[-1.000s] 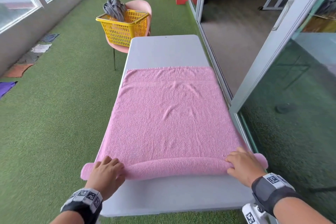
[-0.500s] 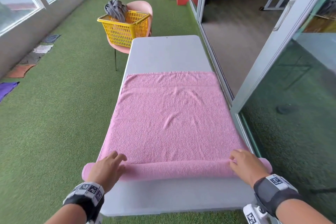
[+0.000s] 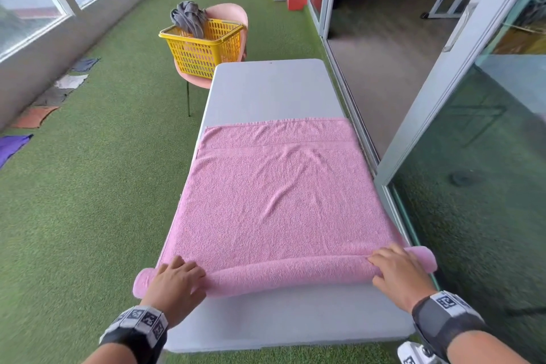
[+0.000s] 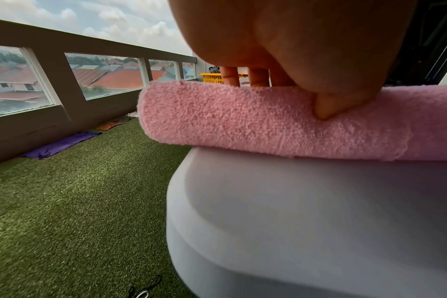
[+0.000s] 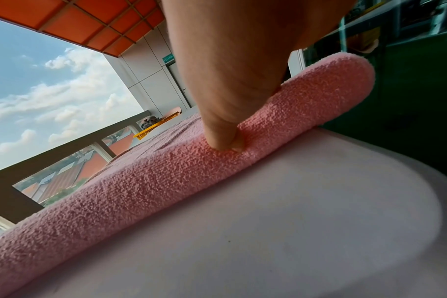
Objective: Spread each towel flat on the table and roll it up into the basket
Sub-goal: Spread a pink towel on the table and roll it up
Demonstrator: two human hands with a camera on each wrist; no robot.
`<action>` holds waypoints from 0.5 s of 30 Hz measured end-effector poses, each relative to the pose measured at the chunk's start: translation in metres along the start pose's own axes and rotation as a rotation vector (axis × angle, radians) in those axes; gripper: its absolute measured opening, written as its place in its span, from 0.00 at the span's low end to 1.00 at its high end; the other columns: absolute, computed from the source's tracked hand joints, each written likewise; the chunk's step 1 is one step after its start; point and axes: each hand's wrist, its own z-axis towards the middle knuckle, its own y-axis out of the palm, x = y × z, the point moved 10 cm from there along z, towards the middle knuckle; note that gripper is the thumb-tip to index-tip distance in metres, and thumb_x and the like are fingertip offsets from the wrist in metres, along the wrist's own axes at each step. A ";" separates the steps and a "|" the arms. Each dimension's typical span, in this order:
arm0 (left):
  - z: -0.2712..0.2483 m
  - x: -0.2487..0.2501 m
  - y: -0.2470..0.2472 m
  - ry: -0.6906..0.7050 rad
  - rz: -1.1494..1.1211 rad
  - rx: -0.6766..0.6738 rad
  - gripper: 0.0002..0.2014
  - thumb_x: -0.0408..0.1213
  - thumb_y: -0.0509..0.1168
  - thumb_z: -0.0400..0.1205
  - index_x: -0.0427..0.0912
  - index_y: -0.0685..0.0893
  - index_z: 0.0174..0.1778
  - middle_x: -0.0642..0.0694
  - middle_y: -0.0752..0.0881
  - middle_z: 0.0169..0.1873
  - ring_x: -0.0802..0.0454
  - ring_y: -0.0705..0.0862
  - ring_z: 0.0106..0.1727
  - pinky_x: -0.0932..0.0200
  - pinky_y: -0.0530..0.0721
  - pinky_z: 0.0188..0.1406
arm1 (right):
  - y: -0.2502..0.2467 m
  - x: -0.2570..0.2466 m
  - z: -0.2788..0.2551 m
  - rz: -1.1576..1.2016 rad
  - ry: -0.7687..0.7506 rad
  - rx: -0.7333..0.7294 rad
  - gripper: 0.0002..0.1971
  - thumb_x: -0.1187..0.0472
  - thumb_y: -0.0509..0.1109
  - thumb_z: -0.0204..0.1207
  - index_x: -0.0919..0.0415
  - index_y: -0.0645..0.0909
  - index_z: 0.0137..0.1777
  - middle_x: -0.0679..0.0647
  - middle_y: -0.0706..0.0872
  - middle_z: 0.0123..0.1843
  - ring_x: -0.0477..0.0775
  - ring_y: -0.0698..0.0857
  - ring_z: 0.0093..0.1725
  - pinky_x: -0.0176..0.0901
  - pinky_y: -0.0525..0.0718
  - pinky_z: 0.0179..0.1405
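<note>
A pink towel lies flat across the grey table, and its near edge is rolled into a tube whose ends overhang both sides. My left hand grips the tube near its left end, thumb on the near side and fingers over the far side. My right hand grips it near the right end, thumb pressed into the roll. The yellow basket stands beyond the table's far left corner with a grey towel in it.
The basket sits on a pink chair. Several cloths lie on the green turf along the left wall. A glass sliding door frame runs close along the table's right side. The table's far half is bare.
Both hands have turned the tube a little further away from me, and it is slightly thicker. The towel's far edge has drawn a bit nearer. My left fingers stretched out, then curled over the roll again.
</note>
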 end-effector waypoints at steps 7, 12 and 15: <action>0.002 -0.003 0.005 -0.039 0.050 0.021 0.11 0.55 0.57 0.74 0.56 0.81 0.33 0.63 0.74 0.38 0.57 0.72 0.44 0.56 0.73 0.40 | -0.003 -0.008 0.001 0.019 -0.008 -0.042 0.06 0.51 0.61 0.76 0.47 0.75 0.39 0.39 0.73 0.41 0.48 0.69 0.52 0.43 0.64 0.50; 0.010 -0.006 -0.004 -0.123 -0.043 0.021 0.07 0.53 0.64 0.76 0.57 0.84 0.37 0.59 0.76 0.35 0.52 0.80 0.38 0.55 0.75 0.32 | 0.011 0.003 0.004 0.059 0.038 -0.064 0.14 0.51 0.61 0.79 0.51 0.87 0.41 0.42 0.72 0.43 0.48 0.69 0.52 0.45 0.74 0.60; 0.012 -0.004 -0.011 -0.155 -0.193 0.105 0.06 0.39 0.74 0.76 0.52 0.84 0.44 0.55 0.79 0.37 0.52 0.80 0.29 0.59 0.69 0.26 | 0.003 0.007 0.007 0.145 0.066 0.023 0.10 0.52 0.64 0.81 0.51 0.84 0.41 0.45 0.73 0.46 0.48 0.77 0.48 0.46 0.80 0.53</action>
